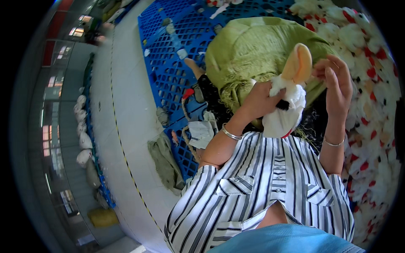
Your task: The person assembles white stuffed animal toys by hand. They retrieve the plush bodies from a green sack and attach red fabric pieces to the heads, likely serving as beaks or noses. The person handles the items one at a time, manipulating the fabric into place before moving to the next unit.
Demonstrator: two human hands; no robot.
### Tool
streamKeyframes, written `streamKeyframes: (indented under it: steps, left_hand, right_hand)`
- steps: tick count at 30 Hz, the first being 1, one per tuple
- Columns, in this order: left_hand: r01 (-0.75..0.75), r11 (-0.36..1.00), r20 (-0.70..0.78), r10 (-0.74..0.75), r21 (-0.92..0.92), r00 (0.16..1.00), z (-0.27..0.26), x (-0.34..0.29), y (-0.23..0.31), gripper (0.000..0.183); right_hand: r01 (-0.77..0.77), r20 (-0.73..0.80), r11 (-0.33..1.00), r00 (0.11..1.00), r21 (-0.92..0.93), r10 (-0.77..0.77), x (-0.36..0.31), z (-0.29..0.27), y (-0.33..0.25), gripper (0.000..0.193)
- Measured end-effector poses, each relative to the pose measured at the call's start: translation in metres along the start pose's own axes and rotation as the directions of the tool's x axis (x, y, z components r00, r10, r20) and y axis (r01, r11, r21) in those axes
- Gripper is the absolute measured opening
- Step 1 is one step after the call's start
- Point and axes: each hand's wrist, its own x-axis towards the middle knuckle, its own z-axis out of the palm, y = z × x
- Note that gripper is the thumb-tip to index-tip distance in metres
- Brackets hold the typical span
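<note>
My left hand is closed around a white plush toy piece held in front of my chest. One long peach-lined ear points up from it; a black tuft and a red edge at its lower end also show. To the right of the ear, my right hand is raised with its fingers half bent and apart, and I see nothing held in it. A thread or needle, if there is one, is too small to make out. Behind the toy bulges a large green woven sack with frayed edges.
A heap of white plush pieces with red parts fills the right side. Blue plastic pallets lie ahead and left, with rope, papers and a grey-green cloth. Farther left, the pale floor carries a striped line.
</note>
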Motion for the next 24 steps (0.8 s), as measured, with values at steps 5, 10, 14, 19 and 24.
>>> streamKeyframes:
  steps: [5, 10, 14, 19, 24]
  left_hand:
    - [-0.023, 0.848, -0.144, -0.063, -0.529, 0.988, 0.000, 0.010, -0.046, 0.035]
    - [0.014, 0.797, -0.098, -0.092, -0.604, 0.991, 0.002, 0.013, -0.048, 0.034]
    - [0.011, 0.838, -0.098, -0.076, -0.546, 0.992, 0.005, 0.013, -0.063, 0.034]
    - [0.213, 0.944, 0.073, -0.201, -0.252, 0.977, -0.015, 0.004, -0.061, 0.035]
    - [0.074, 0.838, 0.136, 0.000, -0.540, 0.991, -0.016, -0.010, -0.055, 0.031]
  right_hand:
    - [0.344, 0.491, 0.784, 0.869, -0.517, -0.058, -0.019, 0.047, 0.012, 0.027]
    - [0.222, 0.456, 0.808, 0.888, -0.546, 0.064, -0.026, 0.047, 0.049, 0.017]
    - [0.233, 0.487, 0.804, 0.870, -0.546, 0.079, -0.025, 0.047, 0.048, 0.015]
    - [0.214, 0.438, 0.806, 0.897, -0.552, 0.062, -0.011, 0.022, 0.049, 0.017]
    - [0.122, 0.314, 0.780, 0.944, -0.613, 0.098, -0.008, 0.015, 0.039, 0.013]
